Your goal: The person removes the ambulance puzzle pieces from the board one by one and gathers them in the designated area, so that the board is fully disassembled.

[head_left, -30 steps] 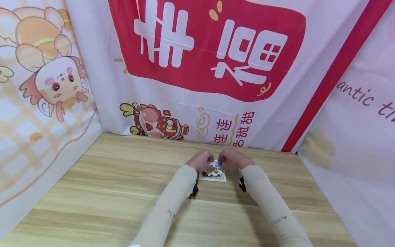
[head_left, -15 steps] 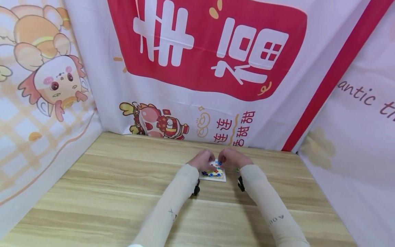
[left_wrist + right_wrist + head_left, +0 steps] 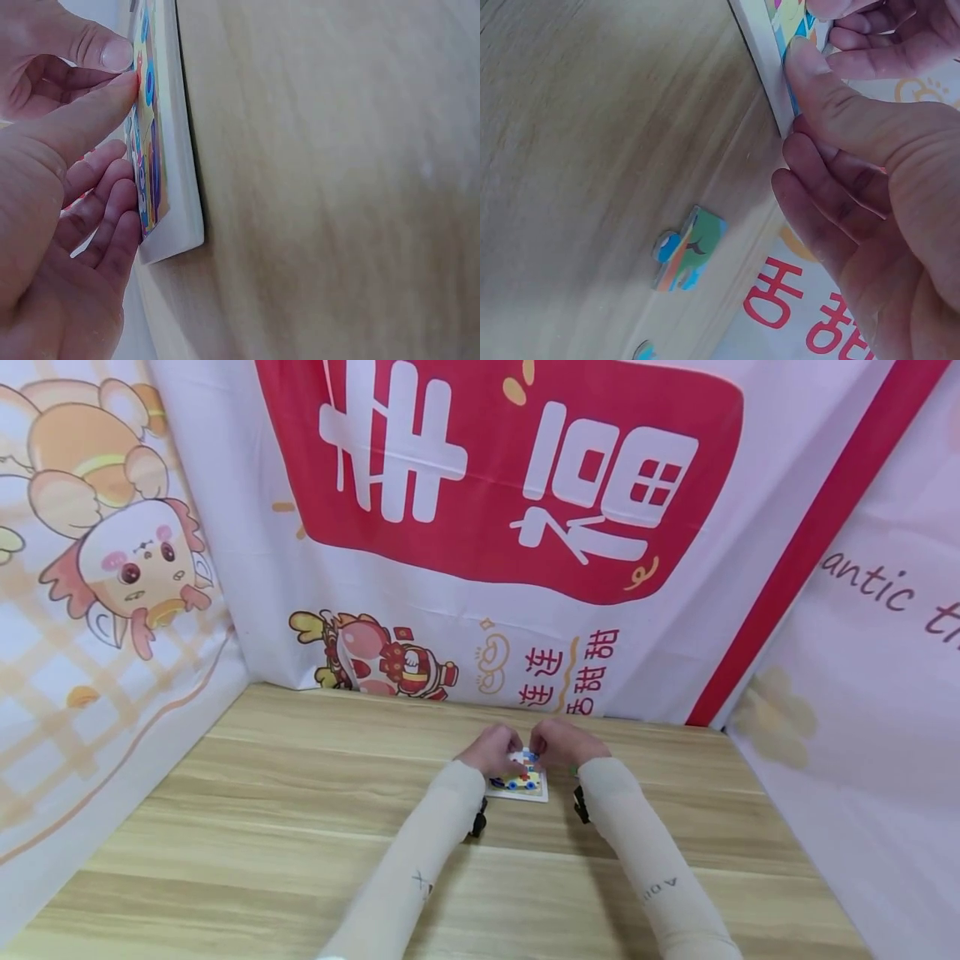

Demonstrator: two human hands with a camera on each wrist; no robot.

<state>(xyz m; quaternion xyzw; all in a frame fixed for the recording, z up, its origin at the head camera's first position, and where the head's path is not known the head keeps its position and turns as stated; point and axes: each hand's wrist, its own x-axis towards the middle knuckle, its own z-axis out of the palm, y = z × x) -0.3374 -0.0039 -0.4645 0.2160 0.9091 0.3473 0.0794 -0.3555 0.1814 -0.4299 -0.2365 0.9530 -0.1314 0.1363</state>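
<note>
A small jigsaw puzzle (image 3: 531,792) in a white-edged tray lies flat on the table under both hands. Its picture has a yellow vehicle with blue wheels and a red cross. My left hand (image 3: 491,752) covers its upper left; in the left wrist view the thumb (image 3: 120,84) rests on the picture and the bent fingers reach its far edge. My right hand (image 3: 566,743) is at the upper right, thumb (image 3: 806,56) on a blue part by the border and fingers curled past the corner. The hands hide whether a separate piece is between them.
A loose green, blue and orange puzzle piece (image 3: 694,247) lies on the wooden table (image 3: 300,827) beside the right wrist. Part of another piece (image 3: 645,350) shows at the lower edge of that view. Printed cloth (image 3: 480,560) hangs behind the table and along its sides.
The hands stay on the puzzle with almost the same hold. Both forearms have shifted slightly inward, and the right sleeve now covers more of the loose piece in the head view.
</note>
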